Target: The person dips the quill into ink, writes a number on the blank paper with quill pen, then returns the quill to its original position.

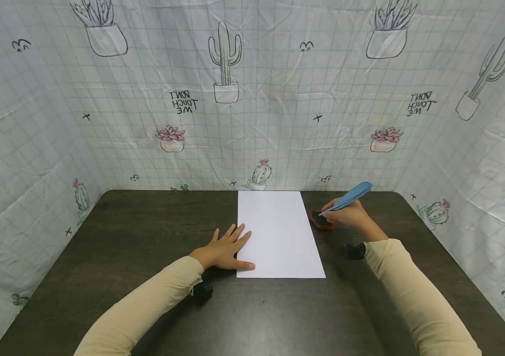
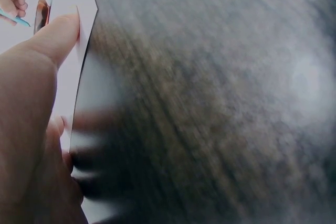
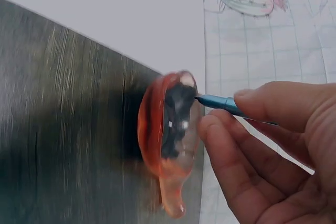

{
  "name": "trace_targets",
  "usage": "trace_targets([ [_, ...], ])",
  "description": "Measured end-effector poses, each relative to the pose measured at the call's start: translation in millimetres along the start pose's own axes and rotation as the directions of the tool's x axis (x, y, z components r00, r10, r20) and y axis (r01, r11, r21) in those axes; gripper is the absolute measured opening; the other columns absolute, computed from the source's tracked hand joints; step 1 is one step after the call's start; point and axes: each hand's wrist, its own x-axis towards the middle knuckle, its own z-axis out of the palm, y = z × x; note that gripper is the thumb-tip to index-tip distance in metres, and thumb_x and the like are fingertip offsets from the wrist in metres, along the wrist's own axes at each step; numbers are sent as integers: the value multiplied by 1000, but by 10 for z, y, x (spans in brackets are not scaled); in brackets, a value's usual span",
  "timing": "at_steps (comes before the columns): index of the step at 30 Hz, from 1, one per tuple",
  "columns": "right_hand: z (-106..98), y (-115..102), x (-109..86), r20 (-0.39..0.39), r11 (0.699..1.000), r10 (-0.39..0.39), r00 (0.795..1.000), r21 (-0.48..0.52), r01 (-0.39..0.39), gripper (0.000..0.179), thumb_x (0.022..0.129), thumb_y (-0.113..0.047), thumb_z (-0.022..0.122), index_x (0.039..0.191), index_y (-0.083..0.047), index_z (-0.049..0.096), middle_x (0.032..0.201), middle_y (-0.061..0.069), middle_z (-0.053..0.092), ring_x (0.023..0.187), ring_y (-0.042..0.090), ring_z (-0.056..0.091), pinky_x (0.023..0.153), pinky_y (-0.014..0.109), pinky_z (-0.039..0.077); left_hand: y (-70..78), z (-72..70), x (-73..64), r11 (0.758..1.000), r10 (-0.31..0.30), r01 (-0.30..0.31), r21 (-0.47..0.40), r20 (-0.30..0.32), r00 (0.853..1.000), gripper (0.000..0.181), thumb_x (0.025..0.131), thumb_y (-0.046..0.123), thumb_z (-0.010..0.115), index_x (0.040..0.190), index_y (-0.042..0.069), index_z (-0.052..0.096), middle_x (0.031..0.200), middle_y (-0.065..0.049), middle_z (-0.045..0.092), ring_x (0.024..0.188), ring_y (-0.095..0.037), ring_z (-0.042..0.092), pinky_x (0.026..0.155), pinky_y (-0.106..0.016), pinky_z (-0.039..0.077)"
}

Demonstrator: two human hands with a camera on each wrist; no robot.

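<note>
A blank white sheet of paper (image 1: 276, 232) lies upright on the dark table. My left hand (image 1: 223, 251) rests with spread fingers on its left edge, the thumb near the lower left corner. To the right of the sheet, my right hand (image 1: 349, 215) pinches a blue feather quill pen (image 1: 351, 195) between thumb and fingers. In the right wrist view, the pen's tip (image 3: 199, 98) is at the dark liquid (image 3: 177, 121) inside a small translucent orange-red dish (image 3: 149, 135). That dish has a short handle (image 3: 172, 198) and stands close beside the paper's right edge.
The dark wooden table (image 1: 270, 316) reaches back to a white grid-patterned cloth (image 1: 279, 109) printed with cacti and potted plants. This cloth also hangs along both sides. Black wrist devices (image 1: 202, 291) sit under both forearms, near the beige sleeves (image 1: 146, 306).
</note>
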Motion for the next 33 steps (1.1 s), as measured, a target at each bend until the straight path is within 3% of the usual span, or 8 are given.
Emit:
trace_targets([
  [2, 47, -42, 15, -16, 1000, -14, 1000, 12, 14, 29, 88, -14, 68, 107, 8, 68, 79, 12, 73, 75, 28, 70, 65, 41, 55, -4, 2, -3, 1000, 2, -2, -3, 0, 1000, 93, 87, 66, 52, 156, 21, 10, 162, -6, -3, 148, -30, -4, 110, -66, -2],
  [9, 227, -181, 104, -80, 996, 1, 997, 91, 6, 29, 86, -12, 69, 108, 7, 69, 88, 13, 74, 81, 22, 72, 76, 41, 57, -15, -13, -3, 1000, 6, -6, -14, -3, 1000, 92, 88, 65, 52, 156, 21, 10, 162, -6, -4, 148, -31, -5, 110, -65, -3],
  [16, 458, -210, 193, -136, 992, 43, 990, 122, -26, 29, 85, -16, 66, 107, 2, 72, 87, 11, 74, 85, 30, 72, 75, 41, 57, -28, 48, 34, 1000, 22, -22, 7, -2, 1000, 95, 87, 70, 49, 156, 20, 9, 162, -7, -4, 148, -31, -6, 110, -65, -4],
  [23, 693, -278, 319, -178, 976, 49, 983, 218, -10, 25, 84, -13, 67, 104, 2, 72, 97, 16, 73, 81, 19, 72, 79, 39, 56, -33, 53, 33, 1000, 13, -13, 7, -10, 1000, 94, 87, 69, 50, 156, 20, 10, 162, -6, -4, 148, -30, -5, 111, -65, -4],
  [33, 914, -402, 422, -186, 967, 92, 978, 252, -43, 22, 83, -11, 69, 100, 1, 73, 94, 13, 73, 76, 14, 72, 73, 32, 57, -38, 25, 13, 1000, 20, -20, -12, -4, 1000, 95, 86, 70, 50, 156, 18, 11, 162, -7, -4, 148, -31, -6, 110, -65, -5],
])
